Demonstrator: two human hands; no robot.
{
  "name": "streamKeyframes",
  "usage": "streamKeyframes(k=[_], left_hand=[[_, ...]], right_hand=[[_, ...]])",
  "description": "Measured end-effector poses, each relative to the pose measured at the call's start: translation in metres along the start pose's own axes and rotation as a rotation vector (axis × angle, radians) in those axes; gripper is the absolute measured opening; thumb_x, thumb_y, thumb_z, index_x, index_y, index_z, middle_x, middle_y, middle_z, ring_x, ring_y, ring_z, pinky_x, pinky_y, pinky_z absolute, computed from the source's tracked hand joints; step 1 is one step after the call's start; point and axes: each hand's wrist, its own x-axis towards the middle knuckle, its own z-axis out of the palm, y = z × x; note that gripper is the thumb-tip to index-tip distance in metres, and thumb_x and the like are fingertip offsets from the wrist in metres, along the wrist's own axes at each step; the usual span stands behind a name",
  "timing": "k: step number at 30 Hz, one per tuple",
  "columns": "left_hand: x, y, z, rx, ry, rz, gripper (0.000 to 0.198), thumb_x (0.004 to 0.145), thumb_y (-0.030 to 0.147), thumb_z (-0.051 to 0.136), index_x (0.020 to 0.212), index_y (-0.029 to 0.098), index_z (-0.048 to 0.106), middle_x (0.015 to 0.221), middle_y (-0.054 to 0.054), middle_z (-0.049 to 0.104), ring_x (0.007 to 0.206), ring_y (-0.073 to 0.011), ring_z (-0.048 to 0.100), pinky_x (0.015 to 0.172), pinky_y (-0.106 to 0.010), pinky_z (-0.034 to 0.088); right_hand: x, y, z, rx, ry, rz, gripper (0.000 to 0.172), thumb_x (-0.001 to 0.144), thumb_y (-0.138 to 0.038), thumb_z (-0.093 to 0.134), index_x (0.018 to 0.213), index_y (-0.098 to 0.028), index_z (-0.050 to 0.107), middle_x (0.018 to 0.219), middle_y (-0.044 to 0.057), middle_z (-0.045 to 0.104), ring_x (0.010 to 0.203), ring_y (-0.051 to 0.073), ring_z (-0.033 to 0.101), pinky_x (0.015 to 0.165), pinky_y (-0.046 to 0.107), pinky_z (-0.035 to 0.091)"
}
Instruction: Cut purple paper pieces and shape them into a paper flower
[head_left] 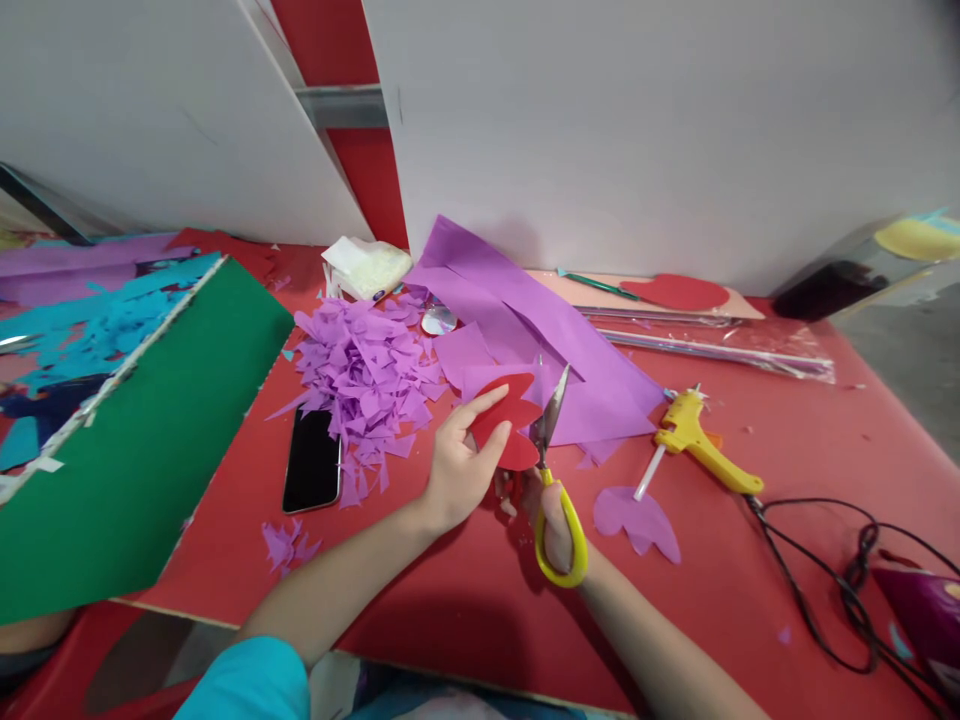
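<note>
My left hand [459, 462] grips a red paper cutout [508, 412] with scalloped edges between thumb and fingers. In my right hand [553, 520] is a pair of scissors [574, 545] with yellow handles, its blades pointing up beside the cutout's right edge. Whether the blades touch the paper I cannot tell. Just behind both hands lie purple paper sheets [517, 320]. A heap of purple paper scraps [364, 360] spreads to the left, partly covering a black phone [311, 460]. Right of the scissors rests a purple petal-shaped cutout [637, 522].
A yellow glue gun [697, 440] lies at the right, its black cord [847, 590] looping toward the edge. On the left stands a green board [157, 440]. Plastic-wrapped sticks [712, 350], a green pen [598, 285] and another red cutout [682, 292] lie at the back.
</note>
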Motion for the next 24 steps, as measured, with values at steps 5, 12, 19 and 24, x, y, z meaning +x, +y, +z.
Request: streamKeyframes(k=[5, 12, 19, 24], left_hand=[[0.0, -0.001, 0.001, -0.068, -0.002, -0.027, 0.034, 0.08, 0.022, 0.059, 0.114, 0.021, 0.06, 0.116, -0.006, 0.063, 0.108, -0.0203, 0.058, 0.101, -0.039, 0.043], [0.0, -0.003, 0.002, -0.095, -0.013, -0.04, 0.034, 0.08, 0.023, 0.058, 0.114, 0.021, 0.06, 0.117, -0.006, 0.063, 0.108, -0.0199, 0.058, 0.1, -0.038, 0.043], [0.001, -0.001, 0.002, -0.022, -0.008, 0.0, 0.033, 0.079, 0.019, 0.057, 0.112, 0.021, 0.06, 0.117, -0.005, 0.063, 0.111, -0.0194, 0.057, 0.099, -0.039, 0.045], [0.002, 0.002, 0.001, 0.002, -0.011, 0.021, 0.033, 0.079, 0.018, 0.057, 0.112, 0.02, 0.06, 0.117, -0.005, 0.063, 0.111, -0.0194, 0.057, 0.099, -0.039, 0.045]], right_hand=[[0.001, -0.004, 0.001, -0.009, -0.018, -0.012, 0.056, 0.075, -0.073, 0.038, 0.086, -0.021, 0.055, 0.072, 0.001, 0.046, 0.053, 0.011, 0.034, 0.045, 0.024, 0.032], [0.001, -0.005, 0.001, -0.048, -0.016, -0.024, 0.059, 0.076, -0.073, 0.036, 0.089, -0.019, 0.057, 0.071, 0.001, 0.047, 0.052, 0.01, 0.036, 0.045, 0.024, 0.034], [0.0, -0.011, 0.006, -0.035, 0.021, 0.006, 0.062, 0.071, -0.077, 0.038, 0.084, -0.019, 0.056, 0.068, -0.001, 0.046, 0.05, 0.009, 0.035, 0.043, 0.023, 0.033], [-0.001, -0.012, 0.005, -0.039, 0.037, 0.04, 0.06, 0.071, -0.076, 0.039, 0.083, -0.02, 0.056, 0.066, -0.001, 0.045, 0.049, 0.009, 0.034, 0.042, 0.022, 0.032]])
